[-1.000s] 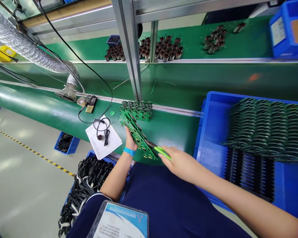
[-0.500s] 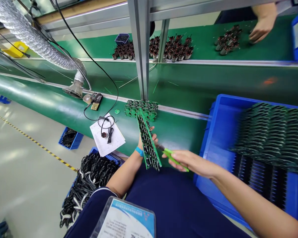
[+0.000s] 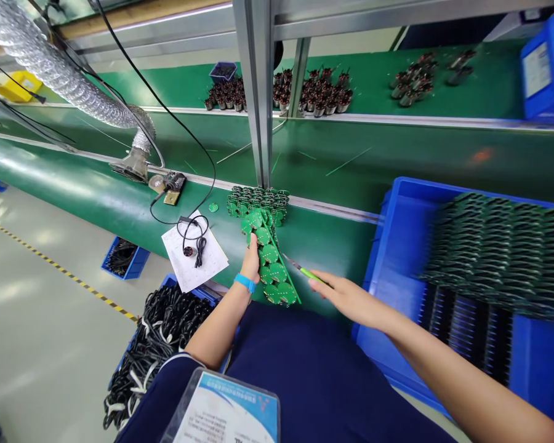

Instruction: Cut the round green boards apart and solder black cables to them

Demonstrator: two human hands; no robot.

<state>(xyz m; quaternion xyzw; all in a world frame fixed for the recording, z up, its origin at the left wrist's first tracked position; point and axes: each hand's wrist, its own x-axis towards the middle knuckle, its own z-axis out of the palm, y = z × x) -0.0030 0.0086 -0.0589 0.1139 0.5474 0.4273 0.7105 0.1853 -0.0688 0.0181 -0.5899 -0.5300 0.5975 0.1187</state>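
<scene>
My left hand [image 3: 250, 263], with a blue band at the wrist, grips a panel of round green circuit boards [image 3: 270, 261]. Its flat green faces are turned up, and a thin green strip runs along its right edge. In my right hand [image 3: 335, 289] is a slim green-handled tool [image 3: 308, 272] with a pointed metal tip. The tip is close to the panel's right edge; whether it touches I cannot tell. Just beyond the panel sits a stack of similar circuit boards [image 3: 258, 200] on the green work surface. A single round board [image 3: 213, 208] lies left of that stack.
On my right stands a large blue bin [image 3: 383, 295] with stacked boards. Papers [image 3: 175, 252] carry a cable and a small motor. A crate of black cables [image 3: 166, 344] is at lower left. A metal post [image 3: 261, 123] rises behind the stack; motors [image 3: 325, 92] fill the far bench.
The panel has turned from edge-on to showing its flat green faces. My right hand has drawn slightly up and left with the tool. Another green strip lies on the belt. The other person's hand has left view.
</scene>
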